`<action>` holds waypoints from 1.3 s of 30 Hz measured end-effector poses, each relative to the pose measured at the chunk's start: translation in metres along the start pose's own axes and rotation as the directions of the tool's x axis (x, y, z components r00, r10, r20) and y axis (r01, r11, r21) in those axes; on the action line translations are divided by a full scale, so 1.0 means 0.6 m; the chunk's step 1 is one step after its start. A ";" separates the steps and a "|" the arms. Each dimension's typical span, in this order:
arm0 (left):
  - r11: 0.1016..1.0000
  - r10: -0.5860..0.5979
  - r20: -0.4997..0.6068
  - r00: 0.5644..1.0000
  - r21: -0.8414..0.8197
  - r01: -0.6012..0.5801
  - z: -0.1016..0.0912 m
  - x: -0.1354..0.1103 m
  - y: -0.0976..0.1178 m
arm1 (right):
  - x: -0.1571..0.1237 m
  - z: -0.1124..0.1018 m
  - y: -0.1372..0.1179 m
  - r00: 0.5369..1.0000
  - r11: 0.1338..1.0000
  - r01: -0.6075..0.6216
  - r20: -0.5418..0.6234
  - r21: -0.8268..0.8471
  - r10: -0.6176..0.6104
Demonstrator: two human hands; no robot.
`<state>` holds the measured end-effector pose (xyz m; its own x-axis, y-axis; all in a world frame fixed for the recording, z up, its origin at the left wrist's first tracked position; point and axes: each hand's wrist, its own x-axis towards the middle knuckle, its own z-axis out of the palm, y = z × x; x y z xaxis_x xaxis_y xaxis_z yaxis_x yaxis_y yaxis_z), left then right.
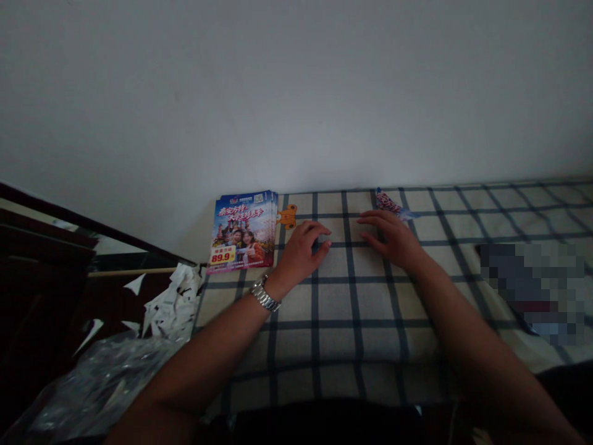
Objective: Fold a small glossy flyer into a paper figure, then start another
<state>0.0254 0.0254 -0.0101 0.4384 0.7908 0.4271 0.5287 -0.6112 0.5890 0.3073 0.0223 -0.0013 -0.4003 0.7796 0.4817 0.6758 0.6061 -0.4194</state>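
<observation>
My left hand (pixel 306 249), with a metal-band watch (pixel 265 293) at the wrist, hovers over or rests on the checked cloth (pixel 333 309); its fingers are apart and hold nothing. To its left lies a stack of printed flyers (pixel 241 233) with a price of 89.9 on the top sheet. Just beyond this hand, beside the stack, is a small orange bear-shaped cutout (pixel 287 216). My right hand (pixel 389 237) faces the left one across a gap, fingers apart and nothing in them. Partly behind it sits a crumpled, colourful printed piece (pixel 388 201), its kind unclear.
A white wall (pixel 296 93) rises behind the cloth-covered surface. At the left, torn white paper scraps (pixel 173 303) and a clear plastic bag (pixel 102 383) lie below the cloth's edge. A dark, pixelated flat object (pixel 523 290) lies at the right.
</observation>
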 end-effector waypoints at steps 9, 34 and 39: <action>1.000 -0.004 0.005 1.000 0.015 0.004 0.004 -0.003 -0.006 | -0.007 0.023 0.010 0.987 1.000 0.021 0.160 0.004 -0.022; 0.933 -0.024 0.033 0.999 0.359 0.010 -0.060 -0.003 0.000 | -0.007 0.033 0.012 0.993 1.000 -0.007 0.120 0.010 0.006; 0.871 -0.130 -0.066 0.989 0.468 0.146 -0.097 0.001 -0.008 | -0.007 0.033 0.013 0.992 1.000 0.001 0.127 0.015 -0.003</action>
<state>-0.0191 0.0306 0.0273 0.3166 0.8641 0.3913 0.8651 -0.4323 0.2546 0.3022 0.0268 -0.0220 -0.4776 0.7915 0.3813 0.6658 0.6092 -0.4308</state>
